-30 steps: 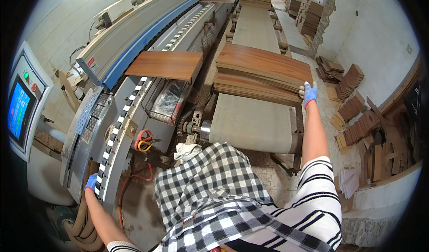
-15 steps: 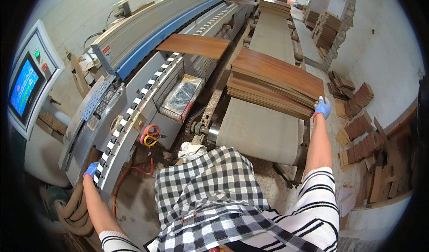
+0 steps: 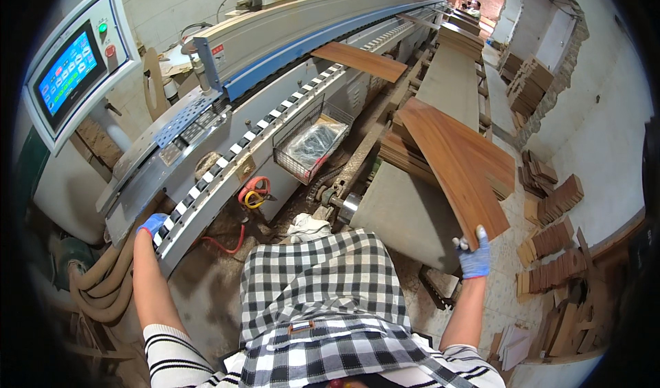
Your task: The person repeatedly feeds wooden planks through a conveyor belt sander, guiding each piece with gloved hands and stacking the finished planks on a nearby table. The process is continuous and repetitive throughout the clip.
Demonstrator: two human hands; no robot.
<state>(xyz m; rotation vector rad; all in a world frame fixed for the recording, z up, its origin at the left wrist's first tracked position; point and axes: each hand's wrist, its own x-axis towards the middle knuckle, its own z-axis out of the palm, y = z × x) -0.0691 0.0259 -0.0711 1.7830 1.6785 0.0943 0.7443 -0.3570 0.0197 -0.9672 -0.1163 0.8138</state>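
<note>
A brown wood-grain panel (image 3: 457,171) is held at its near corner by my right hand (image 3: 474,256), in a blue glove, thumb and fingers closed on the edge. The panel lies askew over a stack of similar panels (image 3: 405,155) on the grey conveyor belt (image 3: 402,212), its near end sticking out past the stack. My left hand (image 3: 152,224), also gloved in blue, grips the near end of the machine's rail (image 3: 227,157) with its black and white rollers; its fingertips are partly hidden. Farther along, another brown panel (image 3: 361,60) lies across the rail, under the blue beam.
A control screen (image 3: 69,71) stands at the left. Red-handled scissors (image 3: 256,190) hang by the rail, below a wire basket (image 3: 309,147) holding a plastic-wrapped bundle. Stacked board pieces (image 3: 553,199) line the right wall. Thick hoses (image 3: 103,285) lie at lower left.
My right hand has come nearer, pulling the top panel askew off the stack. The panel on the rail has moved farther along it. My left hand stays at the rail's end; the view has shifted.
</note>
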